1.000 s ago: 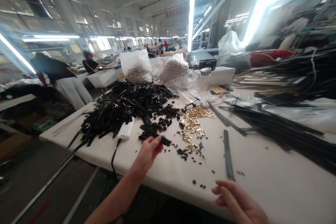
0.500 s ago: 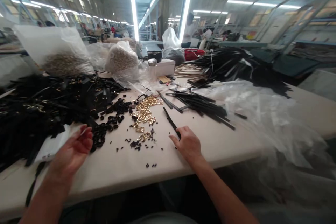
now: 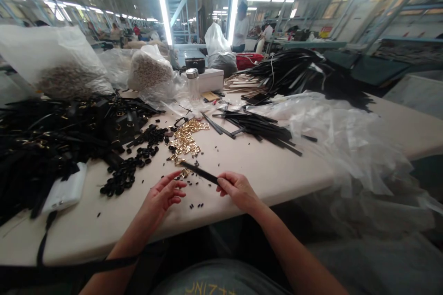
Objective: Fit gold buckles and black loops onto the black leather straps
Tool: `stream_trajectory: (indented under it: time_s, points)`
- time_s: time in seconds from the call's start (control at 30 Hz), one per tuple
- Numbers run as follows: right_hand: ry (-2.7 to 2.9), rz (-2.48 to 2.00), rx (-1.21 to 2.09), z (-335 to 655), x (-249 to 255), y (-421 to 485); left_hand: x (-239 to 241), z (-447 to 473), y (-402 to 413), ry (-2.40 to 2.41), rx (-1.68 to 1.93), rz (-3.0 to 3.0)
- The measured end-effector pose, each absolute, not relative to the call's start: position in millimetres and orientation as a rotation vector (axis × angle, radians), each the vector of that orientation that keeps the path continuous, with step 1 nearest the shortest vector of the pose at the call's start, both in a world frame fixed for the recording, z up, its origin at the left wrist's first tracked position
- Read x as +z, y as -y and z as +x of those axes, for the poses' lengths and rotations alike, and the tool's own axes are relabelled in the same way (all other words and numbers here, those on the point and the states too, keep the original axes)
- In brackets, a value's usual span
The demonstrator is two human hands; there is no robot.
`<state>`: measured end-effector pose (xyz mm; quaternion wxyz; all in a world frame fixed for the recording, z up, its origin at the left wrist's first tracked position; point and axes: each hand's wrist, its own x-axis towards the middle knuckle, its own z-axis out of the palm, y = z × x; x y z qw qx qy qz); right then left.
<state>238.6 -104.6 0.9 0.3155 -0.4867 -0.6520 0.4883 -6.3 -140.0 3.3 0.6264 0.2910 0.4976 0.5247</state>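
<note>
My right hand [image 3: 237, 190] pinches one end of a flat black strap [image 3: 199, 171], which points up and left across the white table [image 3: 242, 166]. Just left of it, my left hand [image 3: 162, 193] hovers with fingers loosely spread and nothing in them, its fingertips near the strap's far end. Gold metal buckles [image 3: 185, 140] lie scattered just beyond both hands. Small black loops [image 3: 134, 161] lie in a trail to the left of the buckles, and a few black bits [image 3: 197, 204] dot the table between my hands.
A big heap of black straps with buckles [image 3: 51, 138] fills the left side, with a white flat object [image 3: 65, 191] at its edge. More loose black strips [image 3: 263, 130] lie centre right. Clear plastic sheeting [image 3: 346, 143] drapes the right. Bags [image 3: 148, 71], a jar [image 3: 192, 83] and a white box [image 3: 211, 79] stand behind.
My right hand has lifted the black strap off the table and brought it in front of me. My left hand has moved right, from the loop pile toward the strap.
</note>
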Motion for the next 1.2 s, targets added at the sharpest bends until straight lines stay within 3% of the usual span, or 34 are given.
stream_trajectory:
  time_s: [0.13,0.5,0.67,0.8,0.97,1.07,1.2]
  points:
    - [1.512,-1.151,1.638,232.0,-5.0,139.8,3.3,-6.3,148.1,-1.145,1.274,0.717]
    - [1.488,-1.16,1.789,236.1,-4.9,156.4,8.7,-15.2,171.6,-1.443,1.279,1.02]
    - [1.07,-1.001,1.907,239.7,-6.7,156.3,10.3,-13.9,176.8,-1.442,1.271,0.993]
    - [0.702,-0.915,1.749,234.8,-9.7,153.2,11.0,-8.2,181.7,-1.413,1.18,1.002]
    - [0.444,-0.901,1.595,224.2,-6.0,149.1,14.6,2.0,186.4,-1.208,0.792,1.25]
    - [0.574,-0.854,1.664,224.4,-2.6,150.8,14.4,8.0,184.3,-1.148,0.655,1.377]
    - [1.174,-0.96,1.783,221.9,-1.1,158.8,10.8,18.2,179.1,-1.159,0.86,1.169]
